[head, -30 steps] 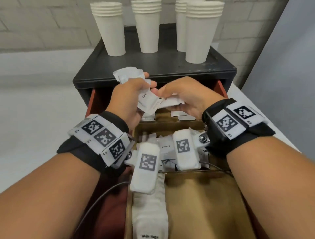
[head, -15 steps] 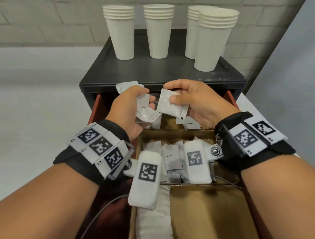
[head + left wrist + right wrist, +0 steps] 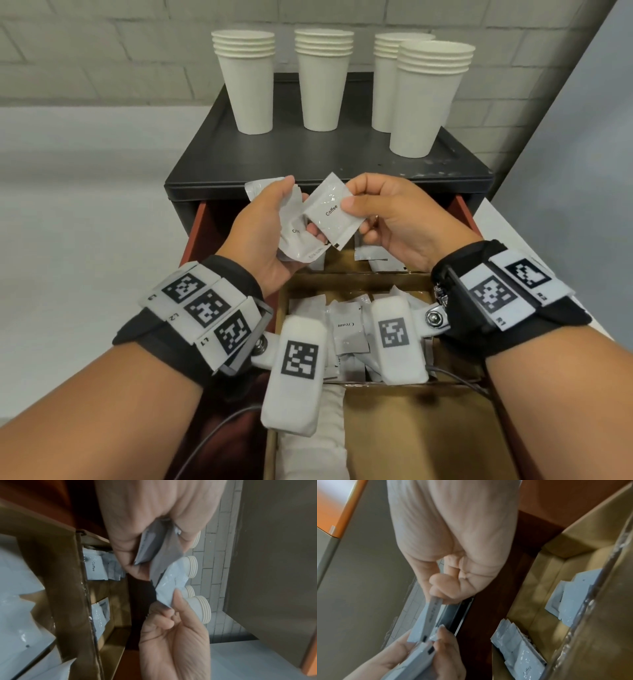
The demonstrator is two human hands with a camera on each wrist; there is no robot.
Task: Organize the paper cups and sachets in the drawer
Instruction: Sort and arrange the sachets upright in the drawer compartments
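Both hands hover above the open drawer (image 3: 197, 233), in front of the black cabinet top. My right hand (image 3: 383, 212) pinches one white sachet marked Coffee (image 3: 330, 214) between thumb and fingers. My left hand (image 3: 267, 226) grips a small bunch of sachets (image 3: 294, 240), fanned out beside the Coffee one and touching it. The right wrist view shows that sachet (image 3: 428, 618) edge-on under my curled fingers. More sachets, one marked Cream (image 3: 346, 325), lie in a cardboard compartment below my wrists. Several stacks of white paper cups (image 3: 246, 82) stand on the cabinet top.
The drawer holds cardboard dividers (image 3: 356, 275); a back compartment has Coffee sachets (image 3: 96, 566), the near right compartment (image 3: 418, 431) shows bare cardboard. A long white sugar packet (image 3: 325, 445) lies at the near left. A brick wall stands behind, a grey panel at right.
Both hands have risen from the drawer's back compartment. The right hand drew one Coffee sachet up and turned its printed face toward me; the left keeps its bunch.
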